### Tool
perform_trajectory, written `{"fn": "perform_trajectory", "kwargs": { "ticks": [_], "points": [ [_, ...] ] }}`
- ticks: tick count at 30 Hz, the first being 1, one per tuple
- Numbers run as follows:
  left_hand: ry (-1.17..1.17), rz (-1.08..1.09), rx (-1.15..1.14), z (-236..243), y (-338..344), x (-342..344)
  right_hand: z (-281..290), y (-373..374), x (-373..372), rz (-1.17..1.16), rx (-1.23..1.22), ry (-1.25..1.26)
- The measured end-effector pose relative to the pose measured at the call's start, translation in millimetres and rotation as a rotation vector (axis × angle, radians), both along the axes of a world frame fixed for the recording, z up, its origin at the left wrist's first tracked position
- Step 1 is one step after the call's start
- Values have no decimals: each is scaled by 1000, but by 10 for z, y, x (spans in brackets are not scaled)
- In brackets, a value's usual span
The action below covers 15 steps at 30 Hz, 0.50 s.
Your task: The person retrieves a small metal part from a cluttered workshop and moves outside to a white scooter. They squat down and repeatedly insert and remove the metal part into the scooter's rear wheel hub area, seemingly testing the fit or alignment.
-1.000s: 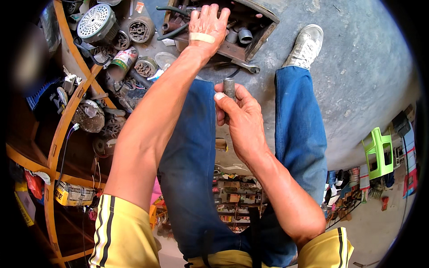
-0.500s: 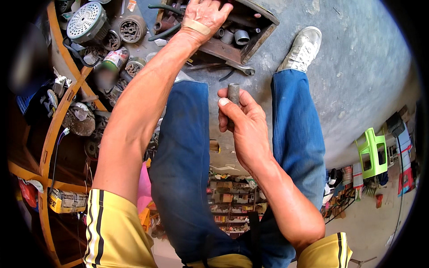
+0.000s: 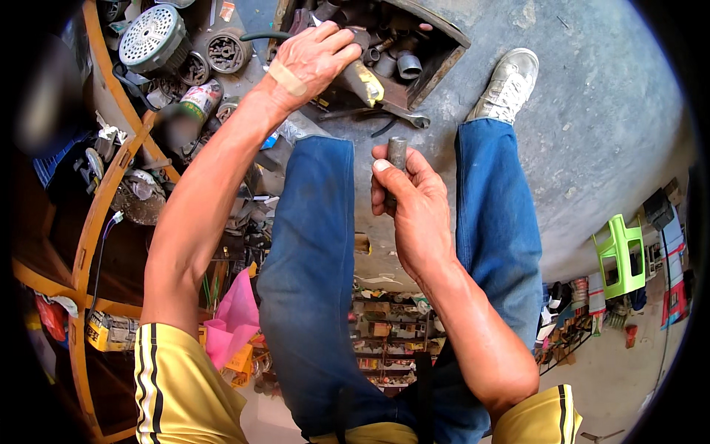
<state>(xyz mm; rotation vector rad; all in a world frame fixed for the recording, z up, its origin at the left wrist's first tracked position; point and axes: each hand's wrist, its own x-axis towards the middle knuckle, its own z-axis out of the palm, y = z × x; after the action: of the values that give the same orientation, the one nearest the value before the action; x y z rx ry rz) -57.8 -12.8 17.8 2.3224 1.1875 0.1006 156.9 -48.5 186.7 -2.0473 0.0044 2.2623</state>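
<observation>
My right hand [image 3: 421, 200] pinches a short grey metal tube [image 3: 397, 154] upright between thumb and fingers, above the floor between my knees. My left hand [image 3: 314, 65], with a strip of plaster near the wrist, is closed round a grey tool with a yellow end [image 3: 365, 83]. That tool lies over the near edge of the wooden box [image 3: 436, 70], and my fingers hide part of it, so its kind is unclear. Inside the box are several metal sockets or pipe pieces [image 3: 408, 65]. A wrench [image 3: 409, 115] rests on the floor by the box's near side.
Tins of small metal parts [image 3: 228, 50] and a round grey housing with a perforated white cover [image 3: 153, 35] crowd the left. Beside them stands an orange-edged wooden rack [image 3: 87, 222]. A green plastic stool [image 3: 620, 255] is at the far right. My shoe [image 3: 506, 85] stands right of the box.
My left hand has come out of the box toward me and left, bringing the yellow-ended tool into sight. My right hand still holds the tube in nearly the same place.
</observation>
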Motion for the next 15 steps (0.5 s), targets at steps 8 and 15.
{"fn": "perform_trajectory", "kwargs": {
  "ticks": [8,15],
  "points": [
    [-31,57,-66,192,4,-224,-1,54,-34,-38,-8,-9],
    [-136,50,38,453,-81,-125,3,67,-8,-81,-24,-18]
  ]
}}
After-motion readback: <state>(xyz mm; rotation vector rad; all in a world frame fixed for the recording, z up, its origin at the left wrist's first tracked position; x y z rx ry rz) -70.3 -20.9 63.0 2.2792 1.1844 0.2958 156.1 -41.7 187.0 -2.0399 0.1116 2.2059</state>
